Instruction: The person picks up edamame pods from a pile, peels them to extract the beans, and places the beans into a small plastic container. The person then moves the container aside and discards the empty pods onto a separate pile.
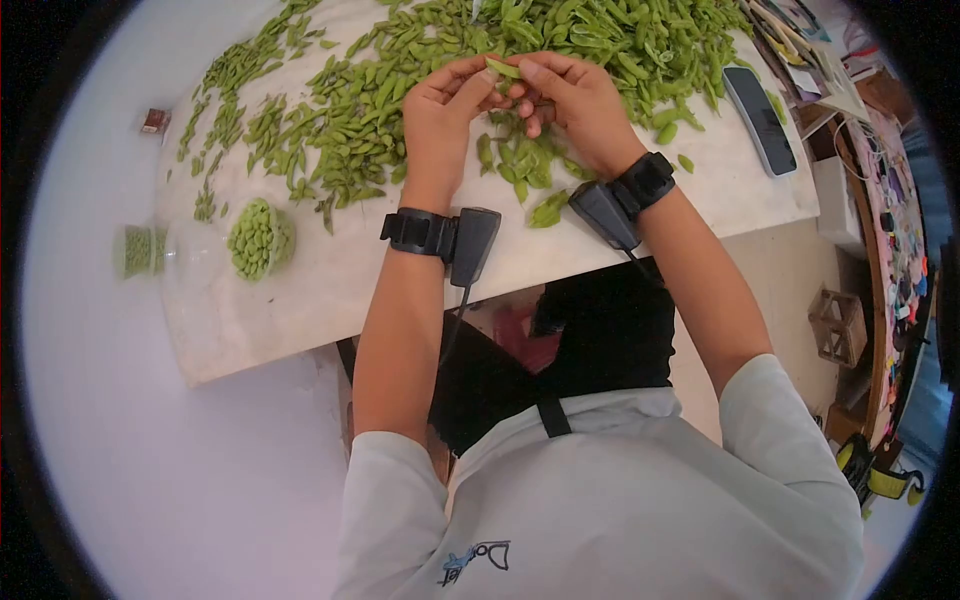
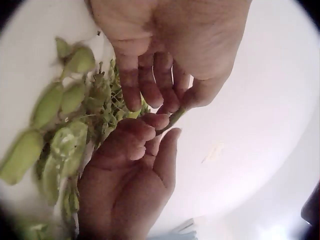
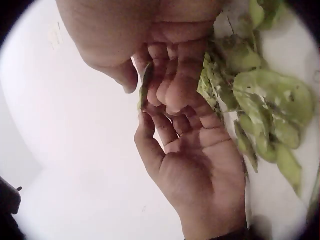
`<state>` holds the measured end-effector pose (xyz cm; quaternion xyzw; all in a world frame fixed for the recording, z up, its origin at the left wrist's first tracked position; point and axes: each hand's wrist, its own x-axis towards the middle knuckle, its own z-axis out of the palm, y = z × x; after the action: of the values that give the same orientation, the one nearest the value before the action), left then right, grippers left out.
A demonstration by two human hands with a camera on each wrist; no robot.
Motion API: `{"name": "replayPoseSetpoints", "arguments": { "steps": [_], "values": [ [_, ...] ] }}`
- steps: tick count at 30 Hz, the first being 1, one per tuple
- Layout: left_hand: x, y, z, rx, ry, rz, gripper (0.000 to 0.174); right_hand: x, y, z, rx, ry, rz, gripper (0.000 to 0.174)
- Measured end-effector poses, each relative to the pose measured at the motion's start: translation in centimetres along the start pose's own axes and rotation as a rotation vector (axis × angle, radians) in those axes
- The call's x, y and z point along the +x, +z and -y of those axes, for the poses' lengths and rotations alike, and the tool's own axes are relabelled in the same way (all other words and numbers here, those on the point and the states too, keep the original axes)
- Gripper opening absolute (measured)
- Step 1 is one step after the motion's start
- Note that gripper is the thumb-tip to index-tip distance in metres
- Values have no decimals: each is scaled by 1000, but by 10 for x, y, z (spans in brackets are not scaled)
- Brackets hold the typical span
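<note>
A green soybean pod (image 1: 503, 68) is pinched between both hands above the table. My left hand (image 1: 440, 112) holds one end of it with curled fingers and thumb. The other end is at the thumb and fingers of my right hand (image 1: 590, 112). From the right wrist, the pod (image 3: 145, 89) spans the small space between the two hands. In the left wrist view, fingers partly hide the pod (image 2: 173, 120). Beneath the hands lie loose green pods (image 1: 530, 160), and beside them opened pod shells (image 3: 270, 95).
Many pods (image 1: 345, 130) spread over the pale table (image 1: 350, 290), with a heap of shells (image 1: 620, 40) at the back. A clear tub of shelled beans (image 1: 258, 240) stands at left. A phone (image 1: 760, 120) lies at right, near assorted items (image 1: 800, 50).
</note>
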<state>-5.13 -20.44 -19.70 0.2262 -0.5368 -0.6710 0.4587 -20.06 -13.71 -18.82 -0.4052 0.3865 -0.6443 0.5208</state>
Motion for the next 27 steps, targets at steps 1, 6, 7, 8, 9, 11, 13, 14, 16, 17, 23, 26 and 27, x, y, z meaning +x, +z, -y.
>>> {"name": "replayPoseSetpoints", "arguments": {
  "steps": [1,6,7,8,9,11,13,14,16,17,23,26,27],
  "values": [
    [1,0,-1,-31,6,-2,22,1,-1,-1,-33,-8,13,22],
    [-1,0,-1,5,-34,70,21,0,-7,-3,-49,1,27,22],
    [-1,0,-1,10,-47,80,21,-1,-7,-3,-49,-9,37,22],
    [-1,-1,-1,9,-45,84,22,-1,-8,-4,-48,-20,47,21],
    [0,-1,0,8,-44,87,22,0,-8,-4,-47,-32,57,21],
    [0,-1,0,6,-22,99,21,0,-7,-3,-40,-38,66,20],
    [-2,0,0,-6,14,112,20,-2,-9,-5,-27,-30,77,20],
    [0,0,1,-64,13,133,20,-1,-10,-5,-16,-30,90,20],
    [0,2,3,-48,51,92,18,2,-11,-8,-6,-39,87,21],
    [0,3,4,-39,70,73,18,0,-6,-5,20,-17,82,18],
    [-8,4,-13,208,53,103,13,-4,-8,-2,227,132,144,12],
    [-6,7,-15,192,73,95,12,0,-8,0,278,142,182,13],
    [-7,9,-14,190,68,86,12,-3,-7,0,268,134,154,13]
  ]
}}
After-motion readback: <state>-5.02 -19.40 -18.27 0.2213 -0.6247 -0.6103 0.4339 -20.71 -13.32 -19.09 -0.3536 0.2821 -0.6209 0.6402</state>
